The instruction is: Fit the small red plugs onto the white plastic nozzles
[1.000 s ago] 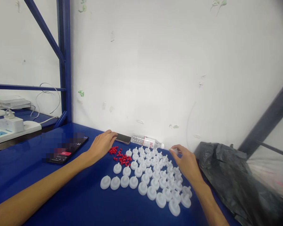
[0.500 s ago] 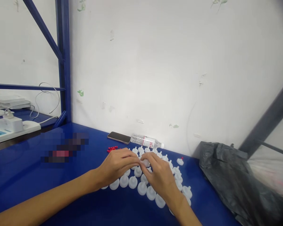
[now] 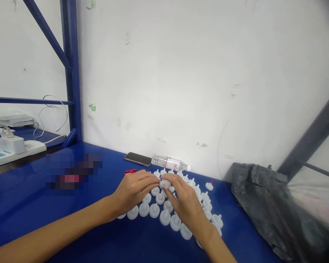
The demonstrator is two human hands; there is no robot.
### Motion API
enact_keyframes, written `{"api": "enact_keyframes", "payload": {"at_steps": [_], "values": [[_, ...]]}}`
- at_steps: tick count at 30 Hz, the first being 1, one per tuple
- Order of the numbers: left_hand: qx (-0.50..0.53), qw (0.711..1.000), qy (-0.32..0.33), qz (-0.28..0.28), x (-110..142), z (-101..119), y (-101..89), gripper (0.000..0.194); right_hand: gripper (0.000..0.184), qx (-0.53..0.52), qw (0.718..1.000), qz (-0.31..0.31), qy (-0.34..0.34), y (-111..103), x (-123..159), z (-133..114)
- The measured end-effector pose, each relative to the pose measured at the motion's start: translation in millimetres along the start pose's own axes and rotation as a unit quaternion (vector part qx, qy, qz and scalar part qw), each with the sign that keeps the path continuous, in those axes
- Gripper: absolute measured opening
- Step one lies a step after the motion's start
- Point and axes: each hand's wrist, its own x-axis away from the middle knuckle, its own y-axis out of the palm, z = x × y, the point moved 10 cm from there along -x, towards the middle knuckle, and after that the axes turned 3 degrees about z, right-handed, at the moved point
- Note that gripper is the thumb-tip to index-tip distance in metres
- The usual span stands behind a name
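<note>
Over the middle of the table, my right hand (image 3: 182, 195) pinches a white nozzle cap (image 3: 166, 184), its round side showing between thumb and fingers. My left hand (image 3: 137, 190) is closed, thumb and fingers pressed together right at the left side of that cap. What its fingertips grip, if anything, is hidden. Beneath and around both hands stand many more white nozzle caps (image 3: 154, 210) in curved rows, spouts mostly pointing up. A small pile of red tips (image 3: 131, 171) lies just behind my left hand. One white cap with a red tip (image 3: 209, 185) stands apart at the right.
A phone (image 3: 137, 159) and a clear plastic bottle (image 3: 170, 163) lie along the wall at the back of the blue table (image 3: 98, 233). A black plastic bag (image 3: 263, 204) takes up the right side. At far left is a power strip (image 3: 35, 148) with cables, beside a blue metal post (image 3: 74, 73).
The cap between my hands has turned and shows more of its round side. My fingertips have shifted slightly left and up, and the left and right fingers are a little further apart.
</note>
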Motion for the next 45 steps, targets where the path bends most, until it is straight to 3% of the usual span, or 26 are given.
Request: {"api": "enact_keyframes", "payload": {"at_steps": [7, 15, 18, 29, 34, 38, 42, 45], "values": [[-0.042, 0.998, -0.04, 0.002, 3, -19, -0.7, 0.017, 0.046, -0.014, 0.999, 0.037, 0.009, -8, 1, 0], [-0.09, 0.993, 0.026, -0.073, 4, -8, 13.7, 0.023, 0.033, -0.054, 0.998, 0.035, 0.01, -5, 5, 2], [-0.073, 0.993, 0.021, -0.089, 3, -5, 15.1, 0.024, 0.034, -0.063, 0.998, 0.031, 0.008, -4, 6, 2], [-0.027, 0.994, -0.019, -0.103, 3, -3, 15.4, 0.026, 0.035, -0.051, 0.998, 0.019, -0.028, -4, 5, -9], [-0.058, 0.993, 0.014, -0.106, -1, 2, 16.8, 0.022, 0.026, 0.035, 0.999, -0.004, -0.024, -4, 0, -6], [-0.123, 0.986, -0.048, -0.1, -6, -32, 2.5, 0.026, 0.017, 0.095, 0.994, 0.055, 0.007, -34, -4, 17], [-0.202, 0.954, -0.182, -0.123, 0, -93, -15.7, 0.03, 0.016, 0.155, 0.977, 0.1, 0.11, -68, 4, 73], [-0.219, 0.937, -0.224, -0.152, 7, -121, -19.6, 0.032, 0.024, 0.214, 0.961, 0.106, 0.138, -85, 16, 111]]}}
